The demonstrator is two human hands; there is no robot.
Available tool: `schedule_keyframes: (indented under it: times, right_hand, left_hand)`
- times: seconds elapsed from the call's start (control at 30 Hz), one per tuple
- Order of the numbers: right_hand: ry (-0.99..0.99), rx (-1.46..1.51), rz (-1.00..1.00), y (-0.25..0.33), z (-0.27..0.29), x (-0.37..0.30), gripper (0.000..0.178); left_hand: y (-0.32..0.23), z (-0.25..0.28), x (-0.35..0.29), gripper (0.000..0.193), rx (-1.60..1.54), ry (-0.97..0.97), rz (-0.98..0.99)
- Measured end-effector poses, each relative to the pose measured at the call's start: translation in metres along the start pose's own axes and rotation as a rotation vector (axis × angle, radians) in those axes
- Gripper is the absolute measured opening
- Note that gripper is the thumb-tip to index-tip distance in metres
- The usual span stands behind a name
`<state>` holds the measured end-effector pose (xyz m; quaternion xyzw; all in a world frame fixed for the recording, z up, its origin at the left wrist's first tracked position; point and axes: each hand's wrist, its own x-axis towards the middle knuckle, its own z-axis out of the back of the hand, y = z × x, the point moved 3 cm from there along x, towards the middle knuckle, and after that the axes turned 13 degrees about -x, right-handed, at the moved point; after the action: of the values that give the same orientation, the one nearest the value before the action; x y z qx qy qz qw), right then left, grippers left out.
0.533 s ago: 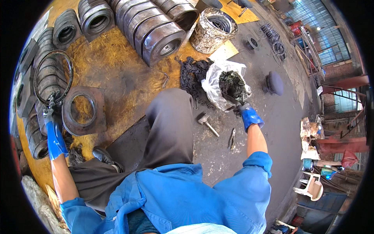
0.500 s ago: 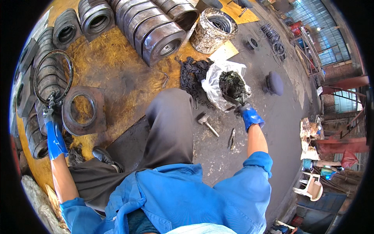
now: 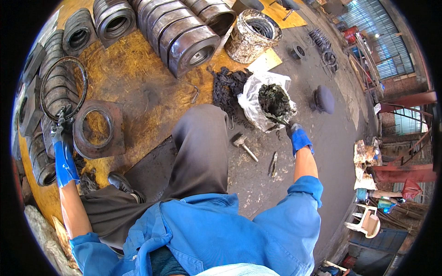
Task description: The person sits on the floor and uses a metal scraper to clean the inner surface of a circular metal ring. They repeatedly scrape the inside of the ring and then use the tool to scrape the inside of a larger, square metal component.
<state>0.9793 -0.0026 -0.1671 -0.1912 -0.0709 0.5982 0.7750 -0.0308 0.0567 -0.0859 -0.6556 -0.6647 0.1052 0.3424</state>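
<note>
Ring at left (image 3: pixel 85 85): dark, glossy, material unclear. Square plate beside it (image 3: pixel 118 129): dark metal, dull, smeared. Row of far blocks (image 3: pixel 179 39): dark metal, smooth, glossy. Bag (image 3: pixel 250 95): thin translucent plastic, crumpled, shiny. Bag filling (image 3: pixel 273 99): dark, rough, clumped. Far bucket (image 3: pixel 243 45): blotched, rough coating. Gloves (image 3: pixel 66 166): blue cuffs, smooth, glossy, rubber-like. Jacket (image 3: pixel 216 230) and trousers (image 3: pixel 202 147): matt cloth. Yellow-brown sheet (image 3: pixel 142 87): scuffed, patchy sheen. Floor (image 3: pixel 331 147): grey, matt.

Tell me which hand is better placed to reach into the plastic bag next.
Probably the right hand: it is beside the plastic bag, close to the dark clumpy material inside. The left hand is well to the left, holding a dark ring.
</note>
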Motion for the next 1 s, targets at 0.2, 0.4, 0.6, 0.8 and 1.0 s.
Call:
schedule_keyframes:
  times: [0.2,0.4,0.6,0.8,1.0]
  right_hand:
    - [-0.029,0.044,0.02,0.025,0.03,0.007,0.016]
    - [0.135,-0.261,0.207,0.021,0.069,0.001,0.016]
    - [0.274,-0.369,0.25,0.057,0.129,0.002,0.016]
    - [0.196,-0.137,0.168,0.079,0.088,0.03,0.018]
    - [0.185,0.152,-0.118,0.082,0.092,0.011,0.019]
  left_hand:
    - [-0.055,0.143,-0.027,0.05,0.042,-0.318,-0.038]
    - [-0.013,0.065,-0.007,0.048,0.02,-0.263,0.007]
    - [0.004,0.02,0.0,0.047,-0.071,-0.135,0.074]
    - [-0.065,0.195,-0.036,0.049,0.076,-0.646,0.056]
    - [-0.031,0.167,-0.02,0.049,0.096,-0.496,0.046]
